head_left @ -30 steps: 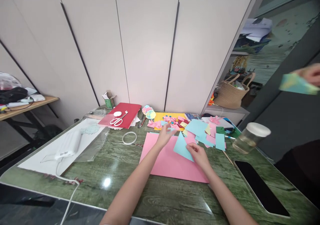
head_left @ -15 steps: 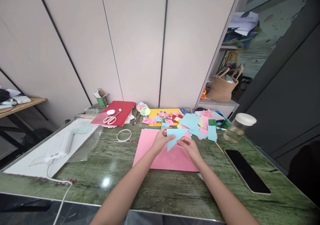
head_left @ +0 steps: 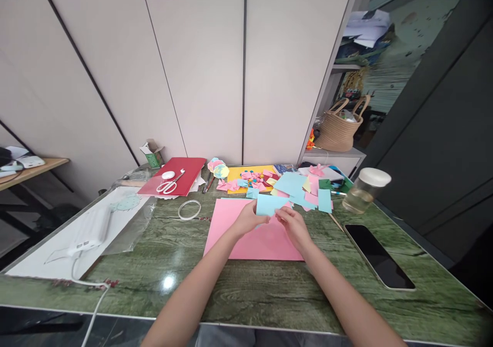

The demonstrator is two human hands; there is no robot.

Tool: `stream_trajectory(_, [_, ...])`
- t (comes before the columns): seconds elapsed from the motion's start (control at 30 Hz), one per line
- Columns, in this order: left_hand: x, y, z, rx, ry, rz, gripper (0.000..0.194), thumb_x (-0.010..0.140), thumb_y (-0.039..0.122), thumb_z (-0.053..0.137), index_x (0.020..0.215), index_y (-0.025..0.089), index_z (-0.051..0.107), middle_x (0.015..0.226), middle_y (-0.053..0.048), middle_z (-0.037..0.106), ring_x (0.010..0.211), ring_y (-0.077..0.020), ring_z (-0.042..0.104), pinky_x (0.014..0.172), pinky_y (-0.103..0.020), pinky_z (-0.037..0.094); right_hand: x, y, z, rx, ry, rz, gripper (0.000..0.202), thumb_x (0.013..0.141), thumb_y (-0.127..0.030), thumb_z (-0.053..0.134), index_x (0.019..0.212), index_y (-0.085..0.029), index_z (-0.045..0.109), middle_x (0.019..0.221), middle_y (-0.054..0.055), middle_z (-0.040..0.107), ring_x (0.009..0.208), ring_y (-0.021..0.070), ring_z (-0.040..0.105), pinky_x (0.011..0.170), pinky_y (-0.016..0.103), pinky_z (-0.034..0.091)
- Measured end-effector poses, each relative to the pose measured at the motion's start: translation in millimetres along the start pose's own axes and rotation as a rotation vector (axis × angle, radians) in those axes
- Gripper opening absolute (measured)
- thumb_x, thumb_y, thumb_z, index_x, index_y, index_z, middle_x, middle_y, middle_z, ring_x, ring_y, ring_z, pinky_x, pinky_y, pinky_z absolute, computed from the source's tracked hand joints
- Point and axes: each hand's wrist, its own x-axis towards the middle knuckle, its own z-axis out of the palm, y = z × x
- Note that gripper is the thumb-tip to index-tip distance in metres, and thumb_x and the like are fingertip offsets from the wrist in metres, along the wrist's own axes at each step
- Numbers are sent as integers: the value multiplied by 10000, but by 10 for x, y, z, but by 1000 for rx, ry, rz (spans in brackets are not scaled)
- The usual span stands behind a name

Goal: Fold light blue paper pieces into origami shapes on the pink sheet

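A light blue piece of paper (head_left: 269,204) is held up between both hands, over a large pink sheet (head_left: 254,244) on the table. My left hand (head_left: 247,219) pinches its left side, thumb along the lower edge. The fingertips of my right hand (head_left: 293,226) grip its lower right corner. Behind the hands, small pink and blue folded pieces (head_left: 257,178) lie on a yellow sheet (head_left: 234,173). More cut blue paper (head_left: 292,185) is spread to the right of them.
Scissors (head_left: 167,186) rest on a red folder (head_left: 188,177), with a white ring (head_left: 189,210) nearer me. A phone (head_left: 379,257) and a lidded jar (head_left: 364,195) stand to the right. A white power strip (head_left: 92,229) lies left on white paper.
The blue paper showed as a pointed triangle before and now looks like a rectangle. Both hands still hold it, and the view has shifted slightly.
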Motion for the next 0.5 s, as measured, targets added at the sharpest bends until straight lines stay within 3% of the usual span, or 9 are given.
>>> stream_trajectory(0.2, [-11, 57, -39, 26, -40, -12, 353, 563, 126, 597, 913, 130, 549, 760, -22, 566, 668, -119, 508, 566, -227, 410, 93, -89, -180, 131, 169, 4, 203, 579, -340, 667, 603, -177, 549, 574, -13, 495, 556, 107, 457, 551, 246, 370])
stream_trajectory(0.5, [-4, 28, -100, 7, -76, -57, 292, 564, 168, 617, 850, 135, 568, 738, -10, 579, 649, -115, 512, 567, -222, 385, 77, -82, -157, 60, 152, -83, 220, 661, -388, 594, 609, -186, 521, 565, -26, 456, 534, 96, 412, 539, 231, 352])
